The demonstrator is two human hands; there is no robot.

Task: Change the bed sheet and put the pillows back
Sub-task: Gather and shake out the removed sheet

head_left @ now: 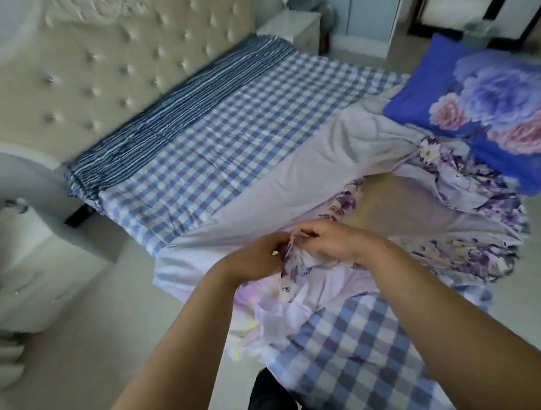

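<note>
pillow (493,111) cropped right, headboard (93,60) blurred

The scene is lit softly by daylight entering from one o'clock; shadows are faint. Blur is seen throughout, and edges are bowed.

Bed cover (222,148) blue-white check, navy-striped end; sheet (463,257) grey, purple floral; pillow (493,111) blue, pink roses.

Cream tufted headboard (114,61), white nightstand (292,29), pale tile floor (105,337).
</note>
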